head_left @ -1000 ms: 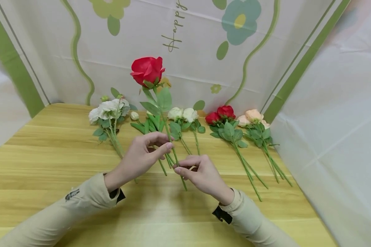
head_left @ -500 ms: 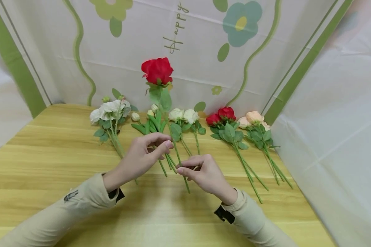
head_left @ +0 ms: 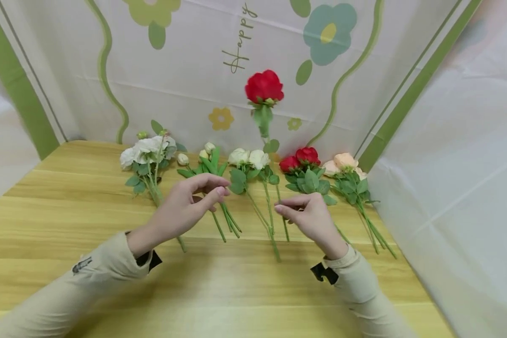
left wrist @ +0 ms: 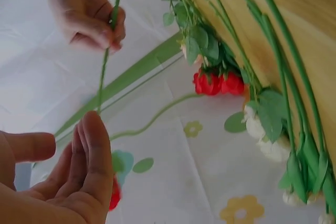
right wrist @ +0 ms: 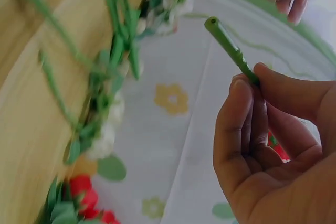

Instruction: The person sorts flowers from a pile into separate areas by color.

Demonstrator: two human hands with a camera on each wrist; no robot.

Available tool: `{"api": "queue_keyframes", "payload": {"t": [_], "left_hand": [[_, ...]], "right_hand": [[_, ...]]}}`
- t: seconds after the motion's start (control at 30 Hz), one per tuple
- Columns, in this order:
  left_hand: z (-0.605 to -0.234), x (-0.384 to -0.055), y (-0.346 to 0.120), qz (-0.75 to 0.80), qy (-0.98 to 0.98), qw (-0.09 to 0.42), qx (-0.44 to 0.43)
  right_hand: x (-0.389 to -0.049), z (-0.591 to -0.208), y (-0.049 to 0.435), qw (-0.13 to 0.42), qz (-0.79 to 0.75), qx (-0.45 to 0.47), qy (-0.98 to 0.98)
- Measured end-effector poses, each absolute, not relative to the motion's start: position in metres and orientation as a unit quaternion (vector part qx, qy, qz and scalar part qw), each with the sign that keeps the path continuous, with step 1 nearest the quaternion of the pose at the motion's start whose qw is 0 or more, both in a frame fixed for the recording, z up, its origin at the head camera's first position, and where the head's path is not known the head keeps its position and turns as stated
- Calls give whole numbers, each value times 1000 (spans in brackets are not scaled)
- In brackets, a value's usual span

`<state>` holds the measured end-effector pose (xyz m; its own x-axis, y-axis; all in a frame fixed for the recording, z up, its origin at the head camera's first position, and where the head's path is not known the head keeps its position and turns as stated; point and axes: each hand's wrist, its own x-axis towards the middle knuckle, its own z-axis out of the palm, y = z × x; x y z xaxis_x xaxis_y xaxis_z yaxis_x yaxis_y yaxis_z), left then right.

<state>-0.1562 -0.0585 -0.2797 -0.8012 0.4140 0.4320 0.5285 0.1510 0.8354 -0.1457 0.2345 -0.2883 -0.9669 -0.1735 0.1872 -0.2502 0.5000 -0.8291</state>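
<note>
A single red rose (head_left: 264,87) stands nearly upright above the table, its bloom against the patterned backdrop. My right hand (head_left: 308,216) pinches its green stem between thumb and fingertips; the lower stem end (right wrist: 223,38) sticks out past the fingers in the right wrist view. My left hand (head_left: 190,202) hovers to the left with thumb and fingers apart and nothing between them. In the left wrist view the same stem (left wrist: 106,72) runs from the right hand down behind the left fingers (left wrist: 97,145), which hide part of the flower.
Bunches lie in a row on the wooden table (head_left: 219,291): white flowers (head_left: 148,149), white tulips (head_left: 211,162), white roses (head_left: 249,158), two red roses (head_left: 300,159) and peach roses (head_left: 345,162). A printed cloth (head_left: 173,84) hangs behind them.
The left hand has let go of the rose stem and drawn slightly left. The right hand has carried the rose to the right and up, and its stem now stands more upright.
</note>
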Motion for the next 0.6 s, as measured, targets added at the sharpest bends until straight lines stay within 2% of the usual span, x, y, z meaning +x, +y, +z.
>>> {"api": "queue_keyframes", "payload": {"t": [0.2, 0.33, 0.6], "left_hand": [[-269, -158, -78, -537, -789, 27, -298], [-275, -159, -89, -491, -818, 26, -298], [-293, -162, -128, -371, -865, 82, -328]], "right_hand": [[-158, -298, 271, 58, 462, 62, -883], [-163, -302, 294, 49, 403, 46, -913], [-169, -297, 335, 20, 284, 41, -958]]}}
